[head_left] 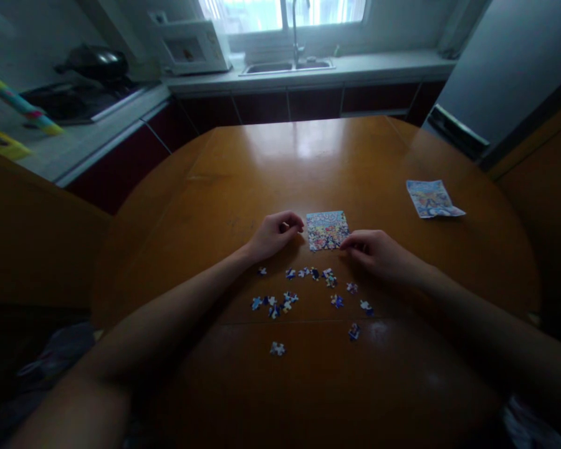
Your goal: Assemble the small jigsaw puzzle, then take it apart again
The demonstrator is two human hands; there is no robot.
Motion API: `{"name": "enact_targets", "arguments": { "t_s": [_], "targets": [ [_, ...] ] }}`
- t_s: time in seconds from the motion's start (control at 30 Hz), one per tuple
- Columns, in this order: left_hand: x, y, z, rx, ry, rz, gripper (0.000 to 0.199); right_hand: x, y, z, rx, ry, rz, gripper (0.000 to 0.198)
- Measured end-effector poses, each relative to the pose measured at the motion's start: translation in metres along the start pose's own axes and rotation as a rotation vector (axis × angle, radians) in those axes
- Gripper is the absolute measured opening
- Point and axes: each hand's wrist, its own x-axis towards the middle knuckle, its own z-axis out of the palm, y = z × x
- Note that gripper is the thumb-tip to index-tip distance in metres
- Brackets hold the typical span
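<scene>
Far L: wok (98, 62) on stove (91, 106), then microwave (191, 47) on the counter (383, 61), all beyond the bench (280, 165). Next, L hand (273, 237), just L of the puzzle: fingers curled in, thumb tip close to index tip; can't tell if anything's pinched btwn them. Below it, nearer the person, loose pcs (256, 303) lie scattered in rough rows, some bunched, some single. At the back, sink (287, 67) w/ tap (295, 31), under the window. Puzzle (327, 229) lies flat mid-bench btwn the 2 hands, joined into a near-square pic, bottom edge knobby. R hand (374, 249) is at puzzle's lower R corner, fingertips on or right by the edge; fingers bent, can't tell if they grip a pc. A few more pcs lie below it, spaced out. Further R, creased sheet (430, 198) w/ coloured pic, well apart from puzzle. Far R: fridge (509, 68).
</scene>
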Motion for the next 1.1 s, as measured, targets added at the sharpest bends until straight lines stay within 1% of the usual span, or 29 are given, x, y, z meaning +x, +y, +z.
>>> {"name": "enact_targets", "arguments": {
  "t_s": [0.77, 0.97, 1.1],
  "targets": [
    [0.0002, -0.0001, -0.0038, 0.055, -0.012, -0.009, 0.013, -0.0023, -0.0066, -0.0067, 0.013, -0.032, 0.031, 0.014],
    [0.0000, 0.0003, -0.0032, 0.079, -0.015, 0.007, 0.013, -0.0021, -0.0044, -0.0047, 0.011, -0.050, 0.014, 0.013],
    [-0.0003, -0.0011, -0.0028, 0.077, -0.014, 0.008, 0.011, -0.0046, -0.0101, -0.0050, -0.025, -0.071, 0.001, 0.012]
  ]
}}
